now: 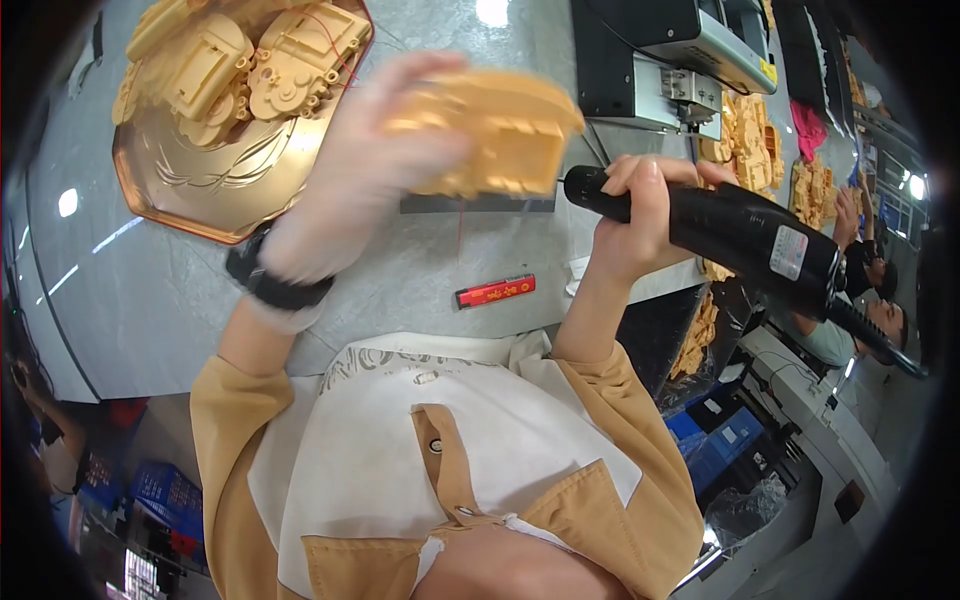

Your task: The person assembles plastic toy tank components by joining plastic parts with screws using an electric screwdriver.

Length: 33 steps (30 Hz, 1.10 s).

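My left hand, in a thin whitish glove, grips a yellow plastic housing above the grey table; both are blurred by motion. The housing has a rectangular recess facing me. To its right, my bare right hand wraps round a black electric screwdriver. The tool lies almost level, its tip end pointing left toward the housing and its cord running off to the right. Tip and housing appear apart. Beneath the housing, a dark grey block partly shows.
At the upper left, a gold tray holds several yellow housings. A red lighter-like object lies before me. A black and silver machine stands at the upper right. Beyond it are more yellow parts and another person.
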Tool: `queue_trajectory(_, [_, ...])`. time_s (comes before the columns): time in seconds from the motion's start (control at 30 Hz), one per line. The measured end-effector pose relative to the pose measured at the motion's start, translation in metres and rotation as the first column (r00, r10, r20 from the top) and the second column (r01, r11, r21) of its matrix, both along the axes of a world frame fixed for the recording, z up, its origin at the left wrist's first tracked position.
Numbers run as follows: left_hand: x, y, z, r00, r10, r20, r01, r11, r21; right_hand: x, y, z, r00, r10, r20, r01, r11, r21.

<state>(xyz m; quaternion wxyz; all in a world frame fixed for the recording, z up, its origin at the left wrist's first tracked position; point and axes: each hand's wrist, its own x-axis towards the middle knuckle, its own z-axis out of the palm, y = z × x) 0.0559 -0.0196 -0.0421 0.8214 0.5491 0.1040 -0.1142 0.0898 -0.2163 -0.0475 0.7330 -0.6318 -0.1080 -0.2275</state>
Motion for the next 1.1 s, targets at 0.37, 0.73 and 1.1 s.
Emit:
queue_trajectory(0.37, [-0.394, 0.187, -0.035, -0.039, 0.981, -0.188, -0.997, -0.050, -0.053, -0.004, 0.006, 0.001, 0.999, -0.040, 0.010, 0.041, 0.990, -0.132])
queue_trajectory(0.73, [-0.160, 0.102, 0.040, 0.440, 0.272, 0.856, -0.836, -0.223, 0.501, -0.006, 0.008, 0.005, 0.999, 0.030, 0.020, -0.028, 0.994, -0.101])
queue_trajectory(1.1, [0.011, 0.149, 0.014, 0.911, -0.388, 0.144, -0.361, -0.578, 0.732, -0.046, 0.003, 0.004, 0.998, 0.057, 0.020, -0.057, 0.998, -0.013])
